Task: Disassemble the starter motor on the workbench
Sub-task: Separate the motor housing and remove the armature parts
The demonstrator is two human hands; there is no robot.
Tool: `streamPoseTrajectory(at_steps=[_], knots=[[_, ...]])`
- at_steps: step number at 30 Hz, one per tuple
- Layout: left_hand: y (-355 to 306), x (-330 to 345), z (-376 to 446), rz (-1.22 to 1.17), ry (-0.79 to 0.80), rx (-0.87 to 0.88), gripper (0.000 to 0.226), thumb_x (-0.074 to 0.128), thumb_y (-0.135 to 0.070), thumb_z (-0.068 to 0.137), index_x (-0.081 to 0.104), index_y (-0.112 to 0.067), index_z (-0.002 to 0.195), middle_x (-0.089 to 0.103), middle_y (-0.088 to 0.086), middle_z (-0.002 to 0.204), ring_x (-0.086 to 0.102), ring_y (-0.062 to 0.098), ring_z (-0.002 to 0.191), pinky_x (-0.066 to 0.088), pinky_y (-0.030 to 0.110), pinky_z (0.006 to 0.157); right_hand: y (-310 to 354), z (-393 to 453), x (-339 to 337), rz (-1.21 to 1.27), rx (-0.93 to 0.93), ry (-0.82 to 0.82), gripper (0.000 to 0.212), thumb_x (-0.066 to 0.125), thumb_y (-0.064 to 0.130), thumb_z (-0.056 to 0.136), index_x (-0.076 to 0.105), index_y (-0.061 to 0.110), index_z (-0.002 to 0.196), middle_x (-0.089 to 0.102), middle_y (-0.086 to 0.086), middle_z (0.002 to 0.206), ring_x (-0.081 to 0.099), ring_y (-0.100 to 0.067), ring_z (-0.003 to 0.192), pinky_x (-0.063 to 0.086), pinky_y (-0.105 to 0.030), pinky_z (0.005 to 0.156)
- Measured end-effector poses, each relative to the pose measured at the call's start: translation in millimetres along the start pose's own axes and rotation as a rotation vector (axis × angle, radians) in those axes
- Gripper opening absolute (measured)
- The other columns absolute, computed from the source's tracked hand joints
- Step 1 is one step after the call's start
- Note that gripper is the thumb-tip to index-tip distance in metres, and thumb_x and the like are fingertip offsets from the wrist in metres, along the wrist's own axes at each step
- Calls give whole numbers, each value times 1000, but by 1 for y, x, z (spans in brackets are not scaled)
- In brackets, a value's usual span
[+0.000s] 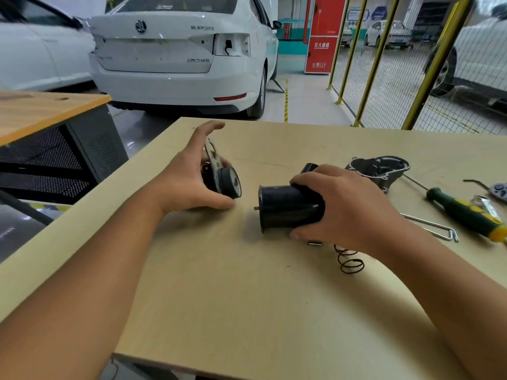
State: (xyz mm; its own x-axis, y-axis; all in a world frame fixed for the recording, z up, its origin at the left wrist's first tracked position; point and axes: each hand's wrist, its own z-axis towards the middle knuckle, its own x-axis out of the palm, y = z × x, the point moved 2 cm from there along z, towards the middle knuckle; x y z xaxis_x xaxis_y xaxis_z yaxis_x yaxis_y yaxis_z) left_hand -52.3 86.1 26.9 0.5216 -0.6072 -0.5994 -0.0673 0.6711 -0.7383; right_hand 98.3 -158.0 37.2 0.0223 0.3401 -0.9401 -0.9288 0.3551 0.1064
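- Black metal motor body (288, 208), a short cylinder, lies on its side on the pale wooden counter (247, 311), its long axis running left to right.
- The right hand (345, 207) is the grip on that body: fingers curled over the top, thumb underneath, wrapped round its right half.
- The body's open left end, with a small shaft tip poking out, faces the left hand (189, 182).
- The left hand holds the end cap (229, 183), a dark round part with a metal plate behind it, thumb below and fingers reaching over the top; the index finger is stretched out.
- A clear gap of bare counter separates cap and body, so the two parts are already apart along that left-right axis.
- Judgement: whatever comes out of the body next would slide leftward, toward the left hand, which is the nearer one to that open end.
- Behind the right hand lies a grey cast housing (381, 168); a coil spring (349, 260) sits just below the wrist.
- A green-handled screwdriver (466, 212) and a bent metal rod (436, 229) lie to the right.
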Motion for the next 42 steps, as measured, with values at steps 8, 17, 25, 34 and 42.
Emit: streamPoseTrajectory(at_steps=[8,17,25,34,42], knots=[[-24,19,24,827,-40,96,119,78,-6,65,9,-49,150,63,-4,116,55,22,80,45,44,77,-11,-5,-3,134,28,90,78,80,60,52,43,45,119,44,16,99,46,-7,89,39,-20,66],[-46,63,50,1246,453,214,84,69,-9,85,36,-50,151,52,-13,151,48,17,140,17,56,121,-15,-6,-3,169,9,109,66,83,42,61,46,40,116,54,17,90,51,-2,79,37,-17,60],[-78,37,17,241,20,324,34,68,-17,88,74,-17,122,73,-13,113,68,6,108,55,29,94,-16,-6,-7,245,-21,41,68,81,59,54,51,38,112,54,15,91,50,-4,84,40,-20,66],[-90,66,5,269,134,271,93,92,-63,40,54,-38,121,65,-19,106,64,4,100,56,39,83,4,-8,-12,483,-18,-403,74,93,43,52,60,28,117,62,16,96,56,-4,88,48,-24,77],[-74,59,6,108,5,241,83,97,-36,45,59,-32,119,69,-18,102,68,2,95,55,31,81,10,-4,-8,603,-41,-555,34,74,35,87,71,14,114,71,1,99,66,-12,81,56,-37,74]])
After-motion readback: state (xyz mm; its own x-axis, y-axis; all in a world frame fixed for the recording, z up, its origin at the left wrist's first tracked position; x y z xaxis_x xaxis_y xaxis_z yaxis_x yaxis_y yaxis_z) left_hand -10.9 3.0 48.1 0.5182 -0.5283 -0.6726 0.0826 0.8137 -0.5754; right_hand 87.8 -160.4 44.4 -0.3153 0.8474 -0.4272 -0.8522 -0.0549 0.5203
